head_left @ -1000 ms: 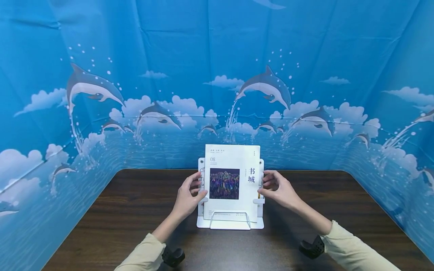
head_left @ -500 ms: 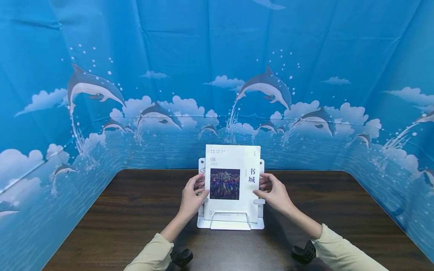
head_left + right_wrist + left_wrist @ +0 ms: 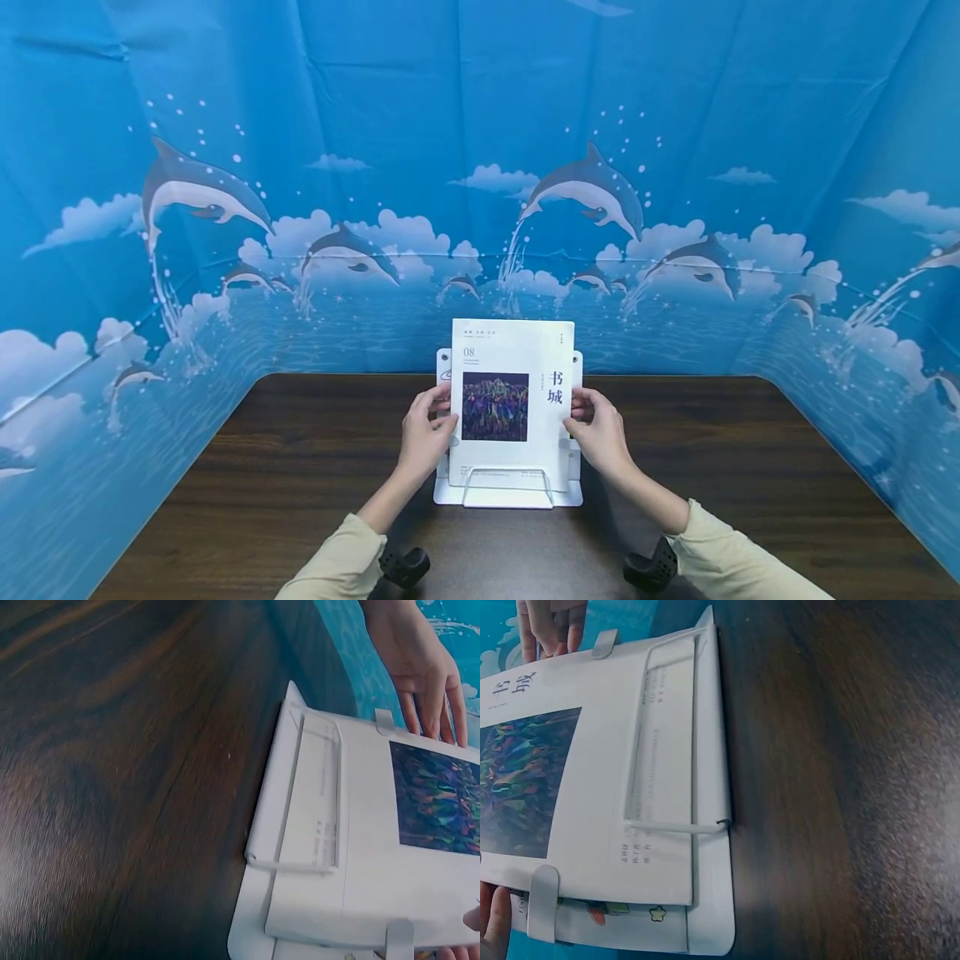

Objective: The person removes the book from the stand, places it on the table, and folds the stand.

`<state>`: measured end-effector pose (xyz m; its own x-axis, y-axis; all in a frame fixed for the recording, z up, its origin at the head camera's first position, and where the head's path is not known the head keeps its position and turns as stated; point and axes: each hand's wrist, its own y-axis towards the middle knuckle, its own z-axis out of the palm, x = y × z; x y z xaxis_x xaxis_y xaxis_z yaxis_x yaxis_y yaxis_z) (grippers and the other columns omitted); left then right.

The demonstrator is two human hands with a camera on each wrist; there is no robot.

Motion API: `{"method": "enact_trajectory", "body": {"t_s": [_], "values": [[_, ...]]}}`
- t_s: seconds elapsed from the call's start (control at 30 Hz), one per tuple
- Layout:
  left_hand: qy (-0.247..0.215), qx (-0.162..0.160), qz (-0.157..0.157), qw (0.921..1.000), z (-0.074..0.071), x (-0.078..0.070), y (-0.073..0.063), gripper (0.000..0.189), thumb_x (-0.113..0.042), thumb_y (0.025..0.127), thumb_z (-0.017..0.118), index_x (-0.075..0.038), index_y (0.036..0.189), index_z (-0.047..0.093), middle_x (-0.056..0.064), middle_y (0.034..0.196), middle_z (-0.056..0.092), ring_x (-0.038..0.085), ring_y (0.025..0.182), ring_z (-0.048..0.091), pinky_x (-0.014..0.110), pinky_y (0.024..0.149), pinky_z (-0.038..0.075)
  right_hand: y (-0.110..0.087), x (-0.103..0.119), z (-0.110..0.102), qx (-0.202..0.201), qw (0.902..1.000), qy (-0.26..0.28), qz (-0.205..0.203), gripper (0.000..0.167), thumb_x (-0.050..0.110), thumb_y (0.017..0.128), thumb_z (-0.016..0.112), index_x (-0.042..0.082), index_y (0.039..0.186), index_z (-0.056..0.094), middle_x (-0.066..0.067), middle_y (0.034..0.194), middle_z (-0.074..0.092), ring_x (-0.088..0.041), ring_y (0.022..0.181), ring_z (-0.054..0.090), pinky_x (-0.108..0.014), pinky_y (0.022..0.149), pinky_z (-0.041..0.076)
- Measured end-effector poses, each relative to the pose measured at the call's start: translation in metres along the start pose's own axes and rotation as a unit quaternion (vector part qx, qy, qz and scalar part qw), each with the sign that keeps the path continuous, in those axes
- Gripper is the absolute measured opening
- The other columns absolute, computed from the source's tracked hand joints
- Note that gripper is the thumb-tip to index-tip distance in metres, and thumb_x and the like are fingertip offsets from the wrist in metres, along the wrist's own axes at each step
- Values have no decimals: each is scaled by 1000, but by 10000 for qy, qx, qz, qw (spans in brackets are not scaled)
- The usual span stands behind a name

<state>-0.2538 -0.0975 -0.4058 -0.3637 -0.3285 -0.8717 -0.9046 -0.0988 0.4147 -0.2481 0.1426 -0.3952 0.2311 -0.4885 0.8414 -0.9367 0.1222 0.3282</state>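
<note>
A white book (image 3: pixel 495 408) with a dark, colorful picture on its cover leans upright on a white book stand (image 3: pixel 714 922). My left hand (image 3: pixel 426 433) holds its left edge, thumb in front and fingers reaching behind. On the opposite side, my right hand (image 3: pixel 602 433) holds the right edge in the same way. A wire bar (image 3: pixel 634 750) crosses the lower cover. In the left wrist view, two white clips show, one clip (image 3: pixel 544 904) over the near edge and another clip (image 3: pixel 605 643) over the far edge.
The stand rests on a dark wooden table (image 3: pixel 300 467). Behind it hangs a blue curtain (image 3: pixel 420 167) printed with dolphins. Black wrist devices, one left device (image 3: pixel 405 567) and one right device (image 3: pixel 651 571), sit below the sleeves.
My right hand has moved left, its thumb coming onto the book's right edge. My left hand has shifted slightly right and down. The book and stand stay in place.
</note>
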Motion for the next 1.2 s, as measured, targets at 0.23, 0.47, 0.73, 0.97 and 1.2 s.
{"method": "enact_trajectory", "body": {"t_s": [0.23, 0.47, 0.73, 0.97, 1.2], "values": [[29, -166, -98, 9998, 3, 2, 2, 42, 14, 77, 59, 4, 118, 54, 17, 108, 53, 26, 92, 55, 29, 77, 52, -4, 2, 9, -330, 9993, 60, 141, 40, -10, 74, 61, -9, 113, 51, -19, 97, 54, -26, 86, 55, -32, 72, 52], [36, -305, 65, 9995, 5, 3, 3, 45, 18, 74, 60, 2, 116, 55, 17, 104, 54, 26, 88, 56, 33, 74, 53, -8, 3, 16, -545, 9985, -1, -13, 42, -12, 74, 56, -10, 114, 47, -19, 102, 50, -27, 91, 51, -37, 76, 50], [30, -356, 102, 9993, 4, 3, 4, 47, 19, 72, 60, 2, 115, 56, 17, 102, 54, 26, 87, 56, 33, 73, 53, -8, 1, 16, -575, 9982, 156, -49, 40, -9, 77, 58, -7, 115, 47, -18, 102, 53, -25, 89, 52, -31, 73, 50], [-72, -254, 114, 9996, 3, 7, 3, 50, 19, 73, 59, 1, 119, 55, 15, 106, 55, 24, 89, 55, 29, 74, 52, -7, -6, 15, -589, 9964, 492, -371, 40, -9, 78, 57, -5, 117, 49, -14, 98, 53, -22, 86, 53, -16, 67, 46], [-68, -225, 437, 9988, 3, 10, 2, 52, 21, 72, 58, 2, 120, 55, 16, 108, 55, 27, 93, 54, 28, 73, 53, -6, -15, 17, -718, 9918, 604, -872, 39, -11, 79, 56, -4, 118, 52, -14, 96, 54, -21, 83, 53, -16, 66, 45]]}}
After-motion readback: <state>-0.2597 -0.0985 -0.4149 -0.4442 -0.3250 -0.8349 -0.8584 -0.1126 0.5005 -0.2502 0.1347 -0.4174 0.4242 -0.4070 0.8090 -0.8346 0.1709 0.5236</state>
